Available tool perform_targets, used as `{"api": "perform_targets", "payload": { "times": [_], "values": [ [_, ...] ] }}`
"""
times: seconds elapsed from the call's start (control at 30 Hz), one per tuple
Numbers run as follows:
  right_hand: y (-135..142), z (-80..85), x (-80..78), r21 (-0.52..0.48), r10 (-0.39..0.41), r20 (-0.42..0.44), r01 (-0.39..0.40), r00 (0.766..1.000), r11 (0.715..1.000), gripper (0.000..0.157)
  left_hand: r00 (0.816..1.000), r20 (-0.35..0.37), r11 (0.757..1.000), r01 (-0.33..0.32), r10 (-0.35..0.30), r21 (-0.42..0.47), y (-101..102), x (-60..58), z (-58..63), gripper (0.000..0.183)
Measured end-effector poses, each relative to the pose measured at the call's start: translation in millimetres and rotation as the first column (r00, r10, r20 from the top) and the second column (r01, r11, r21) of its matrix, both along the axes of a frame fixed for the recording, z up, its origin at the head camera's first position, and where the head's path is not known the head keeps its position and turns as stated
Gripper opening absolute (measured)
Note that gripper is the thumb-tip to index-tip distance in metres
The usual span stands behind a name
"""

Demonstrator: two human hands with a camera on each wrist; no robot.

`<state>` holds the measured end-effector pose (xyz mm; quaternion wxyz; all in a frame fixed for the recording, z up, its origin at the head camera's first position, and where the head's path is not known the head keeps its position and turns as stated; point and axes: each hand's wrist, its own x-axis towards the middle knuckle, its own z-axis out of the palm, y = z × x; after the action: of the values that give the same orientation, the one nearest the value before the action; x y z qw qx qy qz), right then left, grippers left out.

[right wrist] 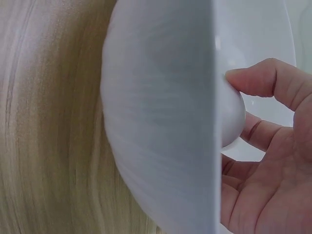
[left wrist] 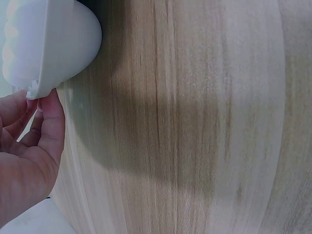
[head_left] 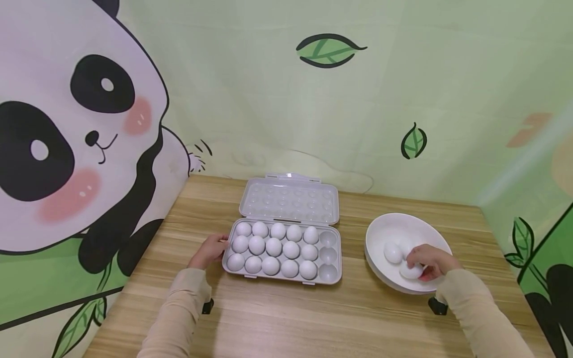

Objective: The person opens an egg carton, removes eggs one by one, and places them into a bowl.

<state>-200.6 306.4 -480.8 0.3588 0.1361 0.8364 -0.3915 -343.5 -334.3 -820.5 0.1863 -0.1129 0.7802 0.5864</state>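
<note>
A white egg carton (head_left: pixel 282 278) lies with its lid (head_left: pixel 290 199) folded back, and white eggs (head_left: pixel 274 246) fill all but its right-hand column of three hollows. My left hand (head_left: pixel 211 249) pinches the carton's left edge; in the left wrist view the thumb and fingers (left wrist: pixel 51 117) meet at its rim. Inside the white bowl (head_left: pixel 380 226) my right hand (head_left: pixel 431 258) holds an egg (right wrist: pixel 233 114) between thumb and fingers. Another egg (head_left: pixel 393 252) lies beside it in the bowl. The bowl's wall hides part of the held egg in the right wrist view.
The wooden table (head_left: pixel 268 318) carries both carton and bowl, the bowl standing right of the carton. Behind the table's far edge hangs a light green cloth (head_left: pixel 250 99) printed with a panda and leaves.
</note>
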Motion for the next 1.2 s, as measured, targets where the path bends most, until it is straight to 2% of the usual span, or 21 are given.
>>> {"api": "perform_targets", "payload": {
  "times": [0.03, 0.13, 0.2, 0.23, 0.27, 0.5, 0.67, 1.03, 1.2],
  "values": [
    [-0.4, 0.3, 0.1, -0.002, 0.004, 0.001, -0.004, 1.000, 1.000, 0.017, 1.000, -0.002, 1.000, -0.003, 0.003, -0.003, 4.1, 5.2, 10.9, 0.028],
    [-0.6, -1.0, -0.1, -0.014, -0.001, -0.002, 0.001, 1.000, 1.000, 0.016, 1.000, -0.001, 1.000, -0.011, 0.011, -0.009, 8.8, 10.9, 21.8, 0.027],
    [-0.3, -2.2, -0.5, -0.022, -0.002, -0.005, 0.002, 1.000, 1.000, 0.016, 1.000, -0.002, 1.000, -0.014, 0.014, -0.013, 9.9, 12.3, 23.9, 0.028],
    [-0.3, -2.7, -0.6, -0.025, -0.001, -0.007, 0.001, 1.000, 1.000, 0.017, 1.000, -0.003, 1.000, -0.012, 0.012, -0.009, 8.9, 11.8, 22.4, 0.028],
    [-0.2, -3.4, -0.7, -0.027, -0.002, -0.009, 0.002, 1.000, 1.000, 0.018, 1.000, 0.000, 1.000, -0.011, 0.011, -0.007, 6.3, 8.7, 15.5, 0.028],
    [-2.0, -3.8, -1.2, -0.008, 0.007, -0.024, -0.008, 1.000, 1.000, 0.030, 1.000, -0.002, 1.000, -0.010, 0.010, -0.021, 5.3, 7.5, 13.2, 0.028],
    [-3.6, -3.4, -0.7, 0.001, 0.022, -0.042, -0.022, 0.999, 1.000, 0.032, 1.000, 0.002, 1.000, -0.012, 0.012, -0.007, 3.8, 5.6, 8.7, 0.029],
    [-6.6, -4.1, 0.3, 0.029, 0.034, -0.074, -0.032, 0.997, 0.999, 0.030, 1.000, -0.010, 0.999, -0.008, 0.008, 0.035, 6.4, 11.4, 18.5, 0.033],
    [-6.2, -6.4, 0.3, 0.048, 0.044, -0.078, -0.040, 0.996, 0.998, 0.032, 1.000, -0.012, 0.999, -0.015, 0.015, 0.030, 3.6, 5.1, 7.0, 0.029]
  ]
}}
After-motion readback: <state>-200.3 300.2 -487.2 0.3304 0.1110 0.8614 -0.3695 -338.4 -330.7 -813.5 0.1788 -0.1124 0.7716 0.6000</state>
